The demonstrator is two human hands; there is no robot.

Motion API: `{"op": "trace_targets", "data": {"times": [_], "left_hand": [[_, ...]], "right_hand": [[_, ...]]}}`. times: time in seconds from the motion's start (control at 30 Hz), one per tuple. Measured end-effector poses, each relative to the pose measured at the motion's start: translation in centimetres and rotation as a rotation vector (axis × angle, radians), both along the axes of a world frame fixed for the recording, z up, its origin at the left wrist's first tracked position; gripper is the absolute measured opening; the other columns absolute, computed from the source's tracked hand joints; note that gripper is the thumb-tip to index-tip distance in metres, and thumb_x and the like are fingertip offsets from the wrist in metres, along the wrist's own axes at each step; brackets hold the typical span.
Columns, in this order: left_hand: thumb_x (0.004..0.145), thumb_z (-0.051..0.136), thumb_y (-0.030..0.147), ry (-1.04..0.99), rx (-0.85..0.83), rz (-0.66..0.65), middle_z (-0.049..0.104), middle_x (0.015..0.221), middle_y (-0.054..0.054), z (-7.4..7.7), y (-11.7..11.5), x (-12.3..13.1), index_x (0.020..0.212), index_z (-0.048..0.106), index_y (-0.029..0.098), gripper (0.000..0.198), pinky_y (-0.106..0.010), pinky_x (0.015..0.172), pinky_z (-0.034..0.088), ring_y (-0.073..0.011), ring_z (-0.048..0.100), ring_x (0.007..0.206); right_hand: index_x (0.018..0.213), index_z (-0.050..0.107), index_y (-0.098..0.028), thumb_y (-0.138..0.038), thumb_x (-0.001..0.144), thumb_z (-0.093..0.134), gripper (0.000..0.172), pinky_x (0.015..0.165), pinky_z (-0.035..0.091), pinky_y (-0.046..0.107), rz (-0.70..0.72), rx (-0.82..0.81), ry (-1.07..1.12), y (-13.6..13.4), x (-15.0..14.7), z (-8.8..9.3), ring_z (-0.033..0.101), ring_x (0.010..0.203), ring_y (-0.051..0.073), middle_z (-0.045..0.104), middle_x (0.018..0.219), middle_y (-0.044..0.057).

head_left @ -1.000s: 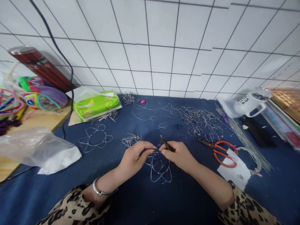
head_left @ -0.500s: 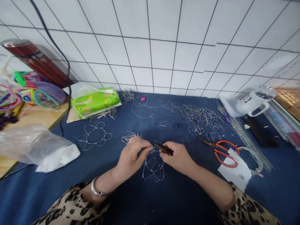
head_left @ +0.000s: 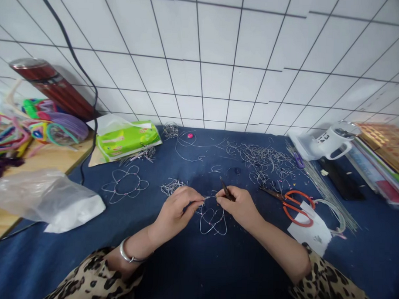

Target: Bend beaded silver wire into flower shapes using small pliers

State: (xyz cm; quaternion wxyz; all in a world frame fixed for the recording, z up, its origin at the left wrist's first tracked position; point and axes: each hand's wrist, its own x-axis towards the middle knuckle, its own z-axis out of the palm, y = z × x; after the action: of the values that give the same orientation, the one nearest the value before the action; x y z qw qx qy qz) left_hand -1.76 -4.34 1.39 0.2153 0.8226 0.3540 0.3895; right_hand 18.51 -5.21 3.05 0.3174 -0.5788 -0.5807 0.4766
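My left hand (head_left: 177, 212) pinches the upper left part of a looped wire shape (head_left: 212, 223) with small pink beads, held just over the blue cloth. Opposite it, my right hand (head_left: 239, 207) has its fingers closed round dark pliers (head_left: 227, 189), whose tips point up and away. The thumb and forefinger of that hand meet at the wire's upper right side. Just beyond my left hand lies a small heap of short wires (head_left: 172, 186). A finished-looking flower-shaped wire ring (head_left: 126, 183) lies flat to the left.
Orange-handled scissors (head_left: 298, 209) lie on white paper at the right, near a white mug (head_left: 337, 139) and a black phone-like object (head_left: 340, 178). Tangled wire (head_left: 264, 159) spreads behind. At the left are a green tissue pack (head_left: 129, 140), a plastic bag (head_left: 47, 196) and a red flask (head_left: 54, 85).
The pliers have turned upward in my right hand, and its fingertips now meet the wire. The beaded wire shape has shifted right and swung round.
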Motion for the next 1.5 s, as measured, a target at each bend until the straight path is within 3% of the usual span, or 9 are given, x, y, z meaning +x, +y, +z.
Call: {"op": "trace_targets", "data": {"times": [0.27,0.53,0.8,1.0,1.13,1.27,1.5], "left_hand": [[0.078,0.059,0.009,0.046,0.159,-0.011,0.064,0.083,-0.002,-0.2,-0.1,-0.1,0.093,0.058,0.019,0.018,-0.033,0.075,0.044,-0.0146,0.056,0.078],[0.080,0.054,0.008,0.158,0.255,-0.019,0.065,0.086,-0.003,-0.1,-0.2,0.2,0.096,0.055,0.020,0.020,-0.033,0.074,0.043,-0.0164,0.057,0.079],[0.079,0.054,0.005,0.192,0.243,-0.062,0.065,0.086,-0.004,0.0,-0.1,0.8,0.098,0.054,0.018,0.023,-0.034,0.074,0.042,-0.0172,0.056,0.081],[0.080,0.049,0.003,0.228,0.210,-0.166,0.065,0.087,-0.004,0.2,0.3,0.4,0.097,0.055,0.018,0.023,-0.034,0.076,0.042,-0.0176,0.056,0.085],[0.082,0.048,0.007,0.125,0.133,-0.156,0.063,0.085,-0.004,0.6,0.4,0.2,0.095,0.055,0.019,0.019,-0.035,0.076,0.043,-0.0173,0.055,0.082],[0.083,0.050,0.011,-0.031,-0.074,-0.053,0.060,0.081,-0.004,0.9,0.2,0.2,0.086,0.054,0.018,0.008,-0.033,0.074,0.044,-0.0160,0.055,0.078],[0.083,0.053,0.018,-0.343,-0.372,0.031,0.060,0.087,-0.006,-0.2,-0.4,1.0,0.089,0.051,0.017,0.006,-0.032,0.075,0.048,-0.0155,0.058,0.082]], "right_hand": [[0.077,0.062,-0.017,-0.024,0.072,0.055,0.012,0.053,0.036,0.021,0.023,0.037,-0.033,-0.7,-0.6,0.2,0.045,0.054,0.008,0.053,0.061,-0.003],[0.086,0.061,-0.019,-0.023,0.072,0.054,0.016,0.063,0.042,0.023,0.009,0.089,-0.035,-0.8,-0.8,-0.1,0.053,0.066,0.011,0.060,0.075,-0.001],[0.089,0.057,-0.020,-0.022,0.073,0.053,0.017,0.061,0.041,0.023,0.026,0.134,-0.023,-0.7,-0.8,-0.6,0.051,0.064,0.010,0.057,0.072,-0.002],[0.088,0.056,-0.019,-0.022,0.073,0.053,0.016,0.062,0.041,0.023,0.027,0.121,0.010,-0.5,-0.6,-0.8,0.050,0.065,0.010,0.056,0.073,-0.002],[0.088,0.055,-0.019,-0.022,0.073,0.053,0.016,0.061,0.041,0.023,0.038,0.088,0.031,-0.4,-0.6,-0.6,0.050,0.064,0.010,0.055,0.073,-0.002],[0.088,0.053,-0.020,-0.021,0.073,0.053,0.016,0.060,0.040,0.022,0.070,0.092,0.035,-0.4,-0.6,-0.3,0.048,0.062,0.009,0.053,0.071,-0.003],[0.087,0.055,-0.020,-0.021,0.074,0.050,0.014,0.060,0.038,0.021,0.100,0.134,0.013,-0.6,-0.7,-0.1,0.046,0.062,0.009,0.051,0.069,-0.004]]}}
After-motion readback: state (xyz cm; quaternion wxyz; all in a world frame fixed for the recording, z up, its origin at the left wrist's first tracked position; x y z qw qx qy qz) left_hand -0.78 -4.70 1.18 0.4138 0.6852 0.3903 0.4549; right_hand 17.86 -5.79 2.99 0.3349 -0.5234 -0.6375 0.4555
